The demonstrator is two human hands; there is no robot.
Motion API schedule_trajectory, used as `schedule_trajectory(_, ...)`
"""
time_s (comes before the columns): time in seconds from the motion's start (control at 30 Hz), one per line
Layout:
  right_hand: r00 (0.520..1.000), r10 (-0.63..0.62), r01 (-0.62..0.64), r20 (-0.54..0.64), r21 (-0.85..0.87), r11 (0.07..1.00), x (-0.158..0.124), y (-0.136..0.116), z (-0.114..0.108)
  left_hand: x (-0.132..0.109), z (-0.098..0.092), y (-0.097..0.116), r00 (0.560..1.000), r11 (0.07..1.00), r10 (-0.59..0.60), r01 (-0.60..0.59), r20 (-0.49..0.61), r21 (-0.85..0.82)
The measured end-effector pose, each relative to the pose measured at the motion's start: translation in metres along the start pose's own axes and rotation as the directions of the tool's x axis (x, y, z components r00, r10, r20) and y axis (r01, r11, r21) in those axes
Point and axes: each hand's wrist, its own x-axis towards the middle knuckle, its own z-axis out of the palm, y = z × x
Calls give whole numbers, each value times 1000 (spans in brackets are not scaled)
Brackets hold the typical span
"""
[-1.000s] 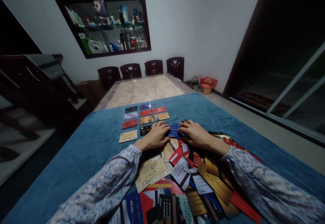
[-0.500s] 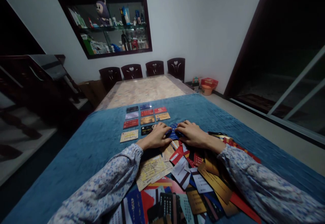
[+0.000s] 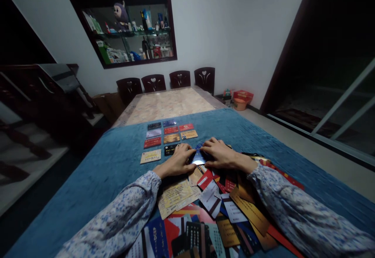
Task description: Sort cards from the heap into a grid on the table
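A shiny blue card (image 3: 199, 157) sits between my two hands, with light glaring off its near part. My left hand (image 3: 179, 159) grips its left side, fingers curled over the far edge and thumb toward me. On the other side my right hand (image 3: 219, 154) holds the card's right edge in the same way. Just left of my left hand lies a black VIP card (image 3: 170, 150), partly covered by my fingers. Beyond it, several cards stand in rows, among them a gold card (image 3: 171, 138) and a cream card (image 3: 150, 156). Below my wrists spreads a loose heap of cards (image 3: 210, 198).
A blue cloth (image 3: 117, 164) covers the near part of the long table (image 3: 175, 100). Dark chairs (image 3: 180, 79) line its far end. More red and gold cards (image 3: 277, 168) lie beside my right forearm. A basket (image 3: 240, 103) stands on the floor beyond.
The blue card has tilted and now catches a bright glare. Both hands have shifted slightly, their thumbs coming lower along the card's near side. The camera view has moved a little.
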Motion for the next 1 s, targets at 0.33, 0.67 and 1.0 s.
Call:
schedule_trajectory(0.33,1000,0,1,14,-104,995,2,-14,-7,-11,-4,3,1000,1000,-6,6,-17,24)
schedule_trajectory(0.67,998,-50,47,-33,-71,996,-1,-7,-1,-17,-6,-2,997,997,-73,74,-27,14)
schedule_trajectory(1.0,995,-97,97,7,-45,994,2,-5,-4,-22,-15,2,999,996,-48,48,5,-68)
